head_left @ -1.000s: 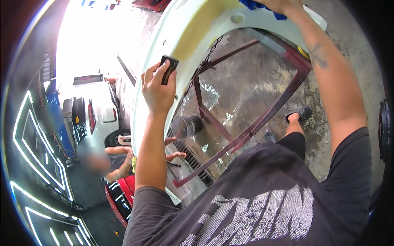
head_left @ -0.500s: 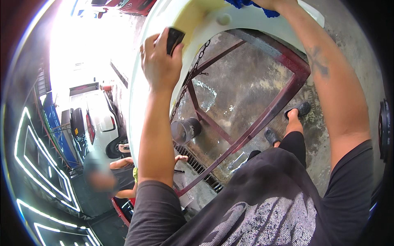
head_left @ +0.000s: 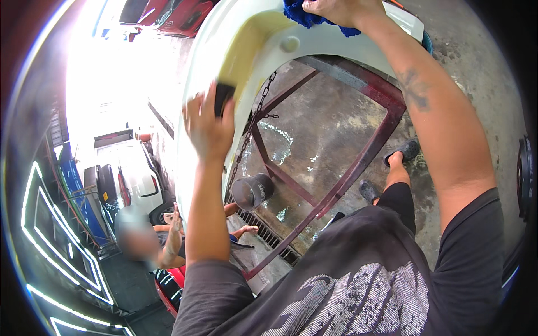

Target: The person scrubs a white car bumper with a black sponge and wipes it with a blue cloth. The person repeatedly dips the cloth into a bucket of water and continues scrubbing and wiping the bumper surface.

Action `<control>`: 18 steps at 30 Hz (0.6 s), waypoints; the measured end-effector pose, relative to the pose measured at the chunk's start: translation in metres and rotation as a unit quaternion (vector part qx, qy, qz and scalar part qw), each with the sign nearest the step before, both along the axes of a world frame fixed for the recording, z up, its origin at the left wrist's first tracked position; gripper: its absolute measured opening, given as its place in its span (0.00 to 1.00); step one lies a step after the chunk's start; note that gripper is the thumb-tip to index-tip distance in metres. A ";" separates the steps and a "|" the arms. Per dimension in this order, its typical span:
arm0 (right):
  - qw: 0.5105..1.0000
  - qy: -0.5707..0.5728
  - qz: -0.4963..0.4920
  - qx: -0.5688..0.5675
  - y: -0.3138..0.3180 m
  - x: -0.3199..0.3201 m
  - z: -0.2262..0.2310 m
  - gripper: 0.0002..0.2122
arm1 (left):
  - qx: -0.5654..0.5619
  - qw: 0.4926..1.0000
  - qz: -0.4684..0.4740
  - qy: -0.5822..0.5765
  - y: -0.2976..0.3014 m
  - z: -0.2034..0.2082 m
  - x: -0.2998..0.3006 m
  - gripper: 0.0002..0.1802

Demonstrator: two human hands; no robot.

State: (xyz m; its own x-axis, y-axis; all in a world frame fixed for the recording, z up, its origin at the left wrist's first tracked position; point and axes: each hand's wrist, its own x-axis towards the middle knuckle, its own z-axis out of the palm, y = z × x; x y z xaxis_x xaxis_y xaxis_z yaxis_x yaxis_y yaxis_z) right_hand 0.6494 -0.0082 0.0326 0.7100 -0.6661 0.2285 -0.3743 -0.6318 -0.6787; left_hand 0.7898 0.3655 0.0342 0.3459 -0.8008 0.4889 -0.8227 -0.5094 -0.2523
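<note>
A white, curved car bumper (head_left: pixel 330 47), yellowish along its inner face, arches in front of me. My left hand (head_left: pixel 212 131) is closed around a small black block (head_left: pixel 225 98) and presses it to the bumper's left side; motion blurs the fingers a little. At the top edge my right hand (head_left: pixel 347 10) grips a bunched blue cloth (head_left: pixel 302 15) against the far part of the bumper. Part of that hand is cut off by the frame.
Beneath the bumper stands a dark red metal frame (head_left: pixel 367 134) with a hanging chain (head_left: pixel 245 148). A dark bucket (head_left: pixel 252 192) sits by a floor grate (head_left: pixel 269 232). Another person (head_left: pixel 174 246) is at lower left. Beyond are a white car (head_left: pixel 134 173) and a red car (head_left: pixel 185 17).
My left hand has slid the black block down along the bumper toward me. The right hand and blue cloth appear further left in view. The other person's arm has risen.
</note>
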 end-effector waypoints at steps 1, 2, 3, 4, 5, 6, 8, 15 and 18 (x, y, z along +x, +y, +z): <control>1.000 -0.011 -0.006 -0.010 -0.003 -0.001 -0.002 0.26 | 0.020 1.000 0.003 -0.004 0.030 0.004 -0.008 0.34; 0.999 -0.017 -0.011 -0.025 -0.001 0.001 -0.009 0.27 | 0.018 1.000 0.003 0.012 0.039 0.010 -0.020 0.35; 0.999 -0.023 -0.018 -0.040 -0.002 0.002 -0.014 0.27 | 0.016 1.000 0.003 0.027 0.039 0.012 -0.025 0.35; 0.999 -0.009 -0.021 -0.048 -0.007 0.004 -0.017 0.27 | 0.024 0.999 -0.021 0.008 0.020 0.009 -0.009 0.35; 0.999 -0.022 -0.010 -0.039 -0.004 0.008 -0.015 0.27 | 0.020 0.999 -0.035 0.003 -0.012 0.011 0.000 0.33; 0.999 -0.033 -0.001 -0.029 0.000 0.010 -0.012 0.26 | 0.014 0.999 -0.042 -0.012 -0.053 0.016 0.005 0.32; 0.999 -0.036 0.014 -0.020 0.004 0.007 -0.013 0.25 | 0.004 1.000 -0.010 0.017 -0.104 0.016 0.013 0.32; 0.999 -0.015 -0.002 -0.032 -0.014 -0.006 -0.015 0.23 | 0.021 0.999 0.021 0.023 0.053 0.003 -0.027 0.36; 0.999 -0.035 0.023 -0.010 -0.004 -0.007 -0.008 0.27 | 0.037 0.998 -0.022 -0.038 -0.021 0.013 -0.009 0.34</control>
